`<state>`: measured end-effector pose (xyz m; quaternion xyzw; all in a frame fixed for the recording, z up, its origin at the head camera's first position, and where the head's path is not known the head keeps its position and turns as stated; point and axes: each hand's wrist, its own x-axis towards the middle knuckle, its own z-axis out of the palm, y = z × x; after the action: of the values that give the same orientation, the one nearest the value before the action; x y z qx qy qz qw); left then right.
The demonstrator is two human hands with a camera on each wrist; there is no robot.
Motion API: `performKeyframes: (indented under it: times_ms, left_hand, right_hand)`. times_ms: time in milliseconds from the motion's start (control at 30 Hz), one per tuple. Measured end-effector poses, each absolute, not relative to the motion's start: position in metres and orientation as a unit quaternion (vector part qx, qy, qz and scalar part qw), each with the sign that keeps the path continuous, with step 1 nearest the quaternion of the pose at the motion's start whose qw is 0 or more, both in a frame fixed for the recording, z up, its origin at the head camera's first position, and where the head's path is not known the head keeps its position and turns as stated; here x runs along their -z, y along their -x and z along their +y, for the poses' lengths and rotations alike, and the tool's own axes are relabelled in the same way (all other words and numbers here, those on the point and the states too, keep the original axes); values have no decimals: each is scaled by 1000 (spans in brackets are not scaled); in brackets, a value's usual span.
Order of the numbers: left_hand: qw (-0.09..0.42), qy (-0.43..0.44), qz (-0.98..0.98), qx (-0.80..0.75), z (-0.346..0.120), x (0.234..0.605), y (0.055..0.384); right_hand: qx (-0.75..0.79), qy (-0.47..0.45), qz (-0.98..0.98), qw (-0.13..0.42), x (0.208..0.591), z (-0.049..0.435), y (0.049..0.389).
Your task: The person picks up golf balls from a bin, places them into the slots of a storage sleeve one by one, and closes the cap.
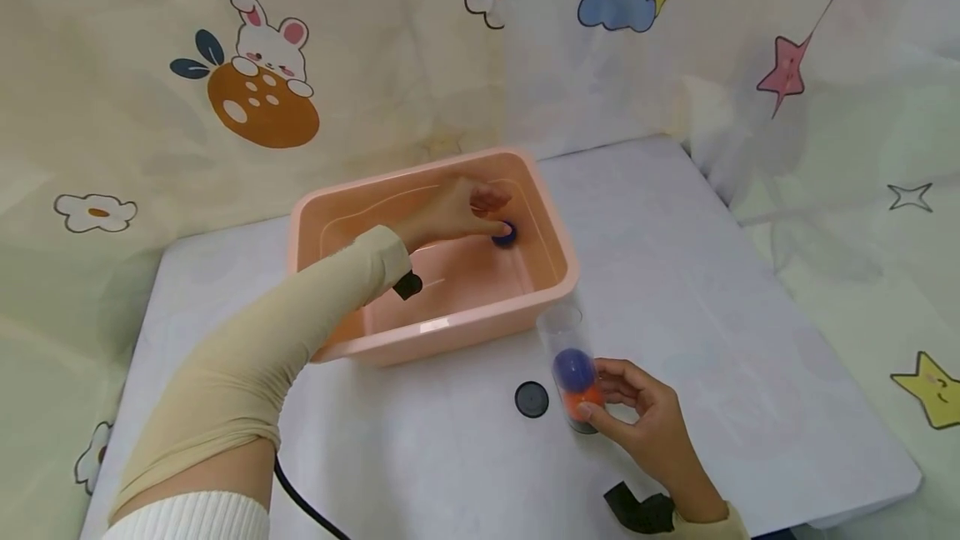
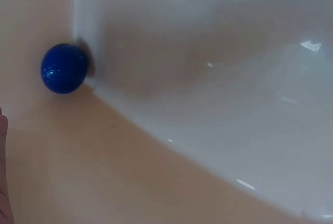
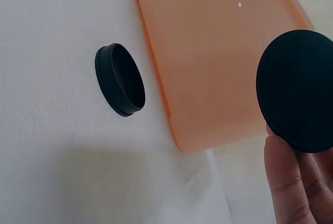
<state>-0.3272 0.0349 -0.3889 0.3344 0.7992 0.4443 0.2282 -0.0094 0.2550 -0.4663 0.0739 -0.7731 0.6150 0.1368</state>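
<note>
Inside the pink basin (image 1: 420, 350), my left hand (image 1: 457, 213) reaches toward a dark blue ball (image 1: 505, 234) in the corner; the thumb overlaps the ball in the head view. The left wrist view shows that ball (image 2: 64, 69) against the wall, with a bit of the hand (image 2: 4, 177) at the left edge, apart from it. My right hand (image 1: 645, 419) grips the lower part of a clear tube (image 1: 561, 325), tilted beside the basin. A blue ball (image 1: 574, 369) sits above an orange ball (image 1: 582, 400) in it. The tube's dark end cap (image 3: 296, 91) faces the right wrist camera.
A loose black cap (image 1: 532, 399) lies on the white-covered table (image 1: 720, 298), left of the tube. A black cable (image 1: 300, 504) runs near the left arm. Patterned cloth (image 1: 390, 48) hangs behind the table and at its sides.
</note>
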Motion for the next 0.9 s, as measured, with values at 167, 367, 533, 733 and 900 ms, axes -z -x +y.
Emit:
performKeyframes:
  times_ms: [167,367,533,733,900]
  left_hand:
    - [216,-336,802,-444,39,396,331]
    - [207,-339,811,-430,43,407,337]
    - [210,-341,811,-426,45,417,341]
    - [177,-369,821,-398,47,425,342]
    - [149,-394,827,-372,49,431,343]
  right_hand:
    - [-613,-67,-776,134,466,256,12]
    - [-617,-63,-774,127,467,257,14]
    - [-621,-68,-771,126,468,257,15]
    - [-622,-70,-770,124,468,257,15]
    - [-622,-66,-771,123,468,257,15]
